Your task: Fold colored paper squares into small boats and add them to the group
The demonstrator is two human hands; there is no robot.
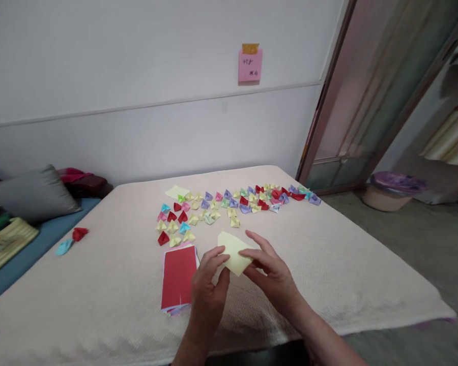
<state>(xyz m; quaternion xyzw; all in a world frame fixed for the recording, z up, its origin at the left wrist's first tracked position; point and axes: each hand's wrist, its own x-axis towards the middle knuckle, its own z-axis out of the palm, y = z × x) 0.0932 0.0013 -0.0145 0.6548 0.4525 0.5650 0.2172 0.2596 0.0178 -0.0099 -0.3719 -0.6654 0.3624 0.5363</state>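
A pale yellow sheet of folded paper (234, 252) is held up between both hands above the cloth-covered surface. My left hand (210, 284) pinches its left edge between thumb and fingers. On the right side, my right hand (273, 272) grips the paper, with its index finger lifted away. Just left of my left hand lies a stack of coloured paper (178, 279) with a red sheet on top. Beyond the hands, several small folded paper pieces (194, 219) in yellow, red, purple, pink, green and blue spread in rows toward the back right.
A flat yellow sheet (176, 191) lies behind the folded pieces. A red folded piece (79, 234) and a blue one (64, 247) sit apart at left. A grey cushion (34, 195) rests at far left. A bin (391, 190) stands on the floor at right.
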